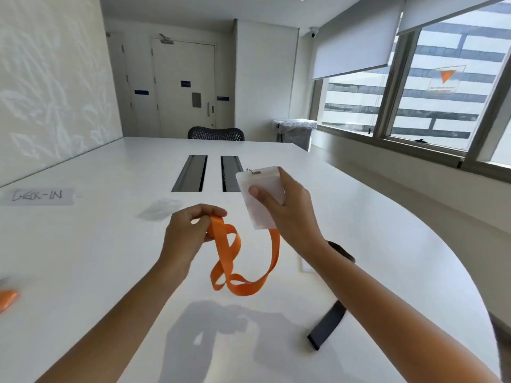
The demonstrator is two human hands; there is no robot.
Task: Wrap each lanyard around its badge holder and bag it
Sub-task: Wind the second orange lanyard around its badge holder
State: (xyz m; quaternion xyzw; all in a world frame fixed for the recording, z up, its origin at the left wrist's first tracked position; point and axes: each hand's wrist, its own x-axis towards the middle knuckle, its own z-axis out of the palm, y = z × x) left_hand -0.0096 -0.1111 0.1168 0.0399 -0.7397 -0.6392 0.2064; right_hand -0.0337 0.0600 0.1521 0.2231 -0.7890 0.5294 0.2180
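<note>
A small clear bag [159, 210] is lying flat on the white table [110, 258], just beyond the left hand; whether anything is inside cannot be told. A bin [294, 132] lined with plastic film is standing at the far right by the window, its inside hidden.

The badge holder [258, 197] is being held above the table by the right hand [290, 214], with the thumb pressed on its front face and the fingers curled behind it. The orange lanyard [235, 261] is being pinched at one end between the thumb and curled fingers of the left hand [188, 230]; from there it is hanging in a twisted loop and running up to the holder's lower edge.

"CHECK-IN" is handwritten on a sign [41, 196] lying at the far left. A black strap [327, 327] is lying near right, partly hidden by the right forearm.
</note>
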